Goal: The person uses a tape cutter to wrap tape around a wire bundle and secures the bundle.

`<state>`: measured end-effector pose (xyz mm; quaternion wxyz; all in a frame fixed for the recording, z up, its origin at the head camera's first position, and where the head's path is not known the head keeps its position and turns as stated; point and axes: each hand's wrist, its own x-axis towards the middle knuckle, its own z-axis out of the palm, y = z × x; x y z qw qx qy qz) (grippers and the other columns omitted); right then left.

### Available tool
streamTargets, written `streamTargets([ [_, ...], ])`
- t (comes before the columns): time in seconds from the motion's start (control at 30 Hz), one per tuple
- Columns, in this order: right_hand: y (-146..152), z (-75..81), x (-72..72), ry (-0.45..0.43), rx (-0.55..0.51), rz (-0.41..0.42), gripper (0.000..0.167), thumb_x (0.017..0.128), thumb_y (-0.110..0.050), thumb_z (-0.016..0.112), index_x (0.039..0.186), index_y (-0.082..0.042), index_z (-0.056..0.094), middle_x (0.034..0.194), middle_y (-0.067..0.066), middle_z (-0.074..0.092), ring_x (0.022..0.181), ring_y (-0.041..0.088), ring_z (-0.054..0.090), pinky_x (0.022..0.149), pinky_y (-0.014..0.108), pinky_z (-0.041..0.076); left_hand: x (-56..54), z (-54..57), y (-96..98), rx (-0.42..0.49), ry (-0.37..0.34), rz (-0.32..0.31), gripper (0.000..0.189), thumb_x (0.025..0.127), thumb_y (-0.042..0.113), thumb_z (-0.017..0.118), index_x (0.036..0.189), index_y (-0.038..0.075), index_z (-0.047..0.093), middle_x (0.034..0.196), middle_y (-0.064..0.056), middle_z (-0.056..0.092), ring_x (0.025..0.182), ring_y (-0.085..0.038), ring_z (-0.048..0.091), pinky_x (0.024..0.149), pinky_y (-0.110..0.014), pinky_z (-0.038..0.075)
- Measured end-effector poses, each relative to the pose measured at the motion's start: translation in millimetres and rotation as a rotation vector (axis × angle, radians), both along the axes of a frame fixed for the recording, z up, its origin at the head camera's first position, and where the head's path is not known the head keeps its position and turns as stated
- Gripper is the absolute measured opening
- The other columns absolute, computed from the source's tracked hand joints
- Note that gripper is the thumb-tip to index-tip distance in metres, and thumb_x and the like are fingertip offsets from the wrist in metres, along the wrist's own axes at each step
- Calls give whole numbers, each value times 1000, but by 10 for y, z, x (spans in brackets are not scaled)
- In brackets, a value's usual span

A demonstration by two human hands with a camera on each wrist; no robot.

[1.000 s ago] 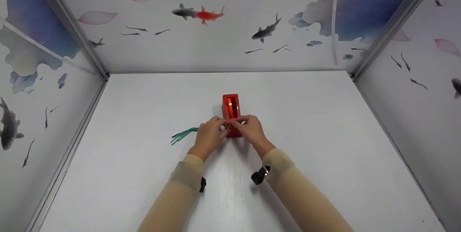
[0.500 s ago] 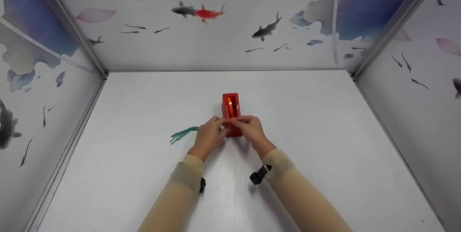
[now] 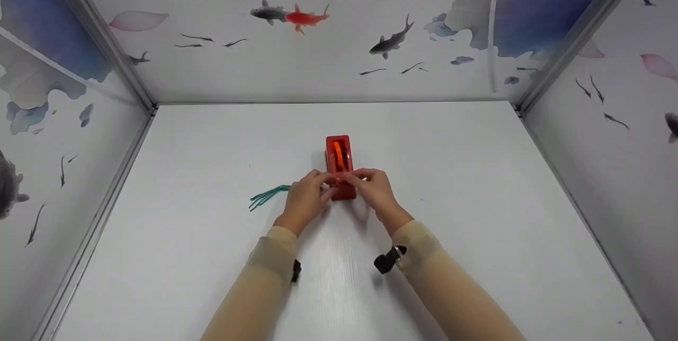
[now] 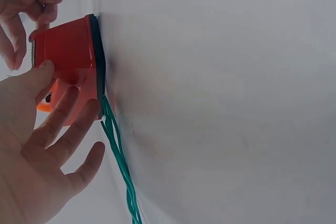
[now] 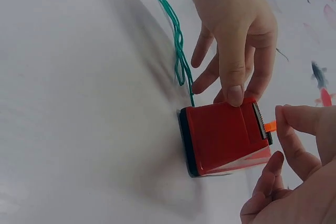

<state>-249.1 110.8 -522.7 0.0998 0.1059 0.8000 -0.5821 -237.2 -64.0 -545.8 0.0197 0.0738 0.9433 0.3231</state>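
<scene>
A red tape dispenser (image 3: 344, 191) with an orange wheel (image 3: 339, 156) stands on the white table in the head view. My left hand (image 3: 305, 196) grips its left side near the front; in the left wrist view the thumb and fingers (image 4: 60, 114) spread over the red body. At the toothed cutter (image 5: 259, 121), the thumb and index finger of my right hand (image 3: 375, 191) come together in a pinch at the tape end, the clear tape itself hardly showing. Several thin green cords (image 3: 267, 196) lie bundled left of the dispenser, one end reaching behind my left hand.
White panels with painted fish (image 3: 392, 43) enclose the table (image 3: 450, 161) at the back and both sides. Black wrist camera mounts (image 3: 389, 260) hang below the sleeves, close above the tabletop.
My right hand has shifted slightly right, and its wrist has turned outward a little. My left hand keeps its hold on the dispenser, and the green cords stay put.
</scene>
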Motion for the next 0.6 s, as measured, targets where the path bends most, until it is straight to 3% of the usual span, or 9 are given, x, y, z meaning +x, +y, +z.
streamTargets([
  [0.37,22,7,141,13,54,1,23,93,-30,76,102,-9,80,107,4,73,98,20,56,85,36,46,-11,-3,-7,0,-1,6,34,97,30,74,131,29,69,117,1,67,101,-19,63,94,-37,56],
  [0.6,30,-51,241,7,37,2,23,94,-31,75,102,-10,80,104,3,74,98,19,56,86,36,46,-3,-6,-2,-12,20,10,37,96,31,75,132,29,69,119,2,68,103,-18,66,100,-42,50],
])
